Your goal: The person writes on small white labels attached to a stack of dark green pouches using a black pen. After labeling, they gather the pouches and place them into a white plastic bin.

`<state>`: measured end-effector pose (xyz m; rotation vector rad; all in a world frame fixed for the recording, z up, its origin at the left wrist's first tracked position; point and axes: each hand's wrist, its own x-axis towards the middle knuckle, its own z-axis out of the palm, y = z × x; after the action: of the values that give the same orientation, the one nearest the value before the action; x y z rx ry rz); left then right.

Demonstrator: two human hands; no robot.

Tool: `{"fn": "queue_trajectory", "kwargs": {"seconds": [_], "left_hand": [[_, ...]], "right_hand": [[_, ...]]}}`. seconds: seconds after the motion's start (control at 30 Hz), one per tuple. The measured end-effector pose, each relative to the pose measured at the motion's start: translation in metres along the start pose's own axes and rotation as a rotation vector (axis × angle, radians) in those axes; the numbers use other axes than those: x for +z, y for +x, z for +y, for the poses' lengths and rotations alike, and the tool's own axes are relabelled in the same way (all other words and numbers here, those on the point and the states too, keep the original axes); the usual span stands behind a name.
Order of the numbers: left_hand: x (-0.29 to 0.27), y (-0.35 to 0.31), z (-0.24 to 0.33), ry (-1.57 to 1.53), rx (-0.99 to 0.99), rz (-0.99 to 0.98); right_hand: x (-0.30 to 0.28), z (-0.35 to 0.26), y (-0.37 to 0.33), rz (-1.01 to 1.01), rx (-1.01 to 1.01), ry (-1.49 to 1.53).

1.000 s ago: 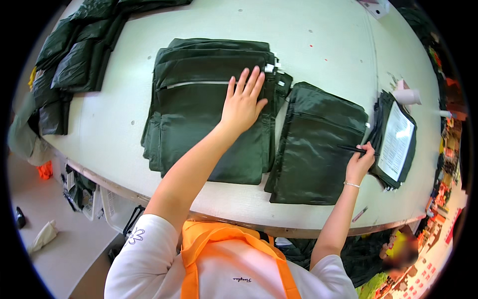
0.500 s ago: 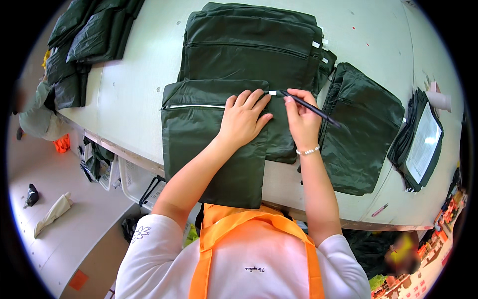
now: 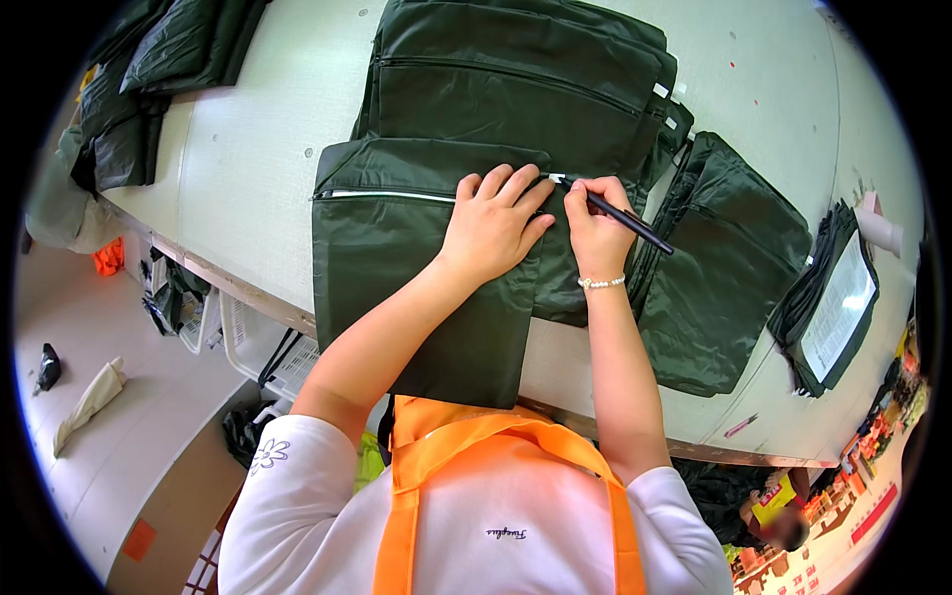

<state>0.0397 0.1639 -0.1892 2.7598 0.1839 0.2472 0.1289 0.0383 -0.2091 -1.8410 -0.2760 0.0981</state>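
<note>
A dark green zippered fabric pouch (image 3: 421, 297) lies flat on the table in front of me, its near end at the table's front edge. Near its upper edge runs a zipper with a white strip (image 3: 382, 195) showing. My left hand (image 3: 493, 223) rests on the pouch with fingers spread, holding nothing. A small white tag (image 3: 557, 178) sticks out at the pouch's upper right. My right hand (image 3: 600, 230) grips a black pen (image 3: 640, 230), its tip at the tag. Beyond and partly under this pouch lies a stack of similar green pouches (image 3: 506, 99).
To the right lies another pile of green pouches (image 3: 729, 288), then dark fabric pieces with a printed sheet (image 3: 841, 302) on top. Folded dark green bundles (image 3: 188, 50) sit far left. White baskets (image 3: 243, 337) stand below the left table edge. A small pen (image 3: 741, 426) lies near the front edge.
The pen tip has moved to the white tag, and my right hand has closed in more around the pen. My left hand stays on the pouch. The whole view has shifted slightly.
</note>
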Motion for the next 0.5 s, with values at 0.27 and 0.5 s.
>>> {"fn": "queue_trajectory", "kwargs": {"seconds": [0.27,0.5], "left_hand": [[0.0001,0.0020,0.0009,0.006,0.004,0.012],[0.0015,0.0020,0.0011,0.001,0.008,0.022]], "right_hand": [[0.0001,-0.0006,0.0006,-0.008,-0.004,-0.017],[-0.0028,-0.0065,0.0006,-0.032,0.004,-0.039]]}}
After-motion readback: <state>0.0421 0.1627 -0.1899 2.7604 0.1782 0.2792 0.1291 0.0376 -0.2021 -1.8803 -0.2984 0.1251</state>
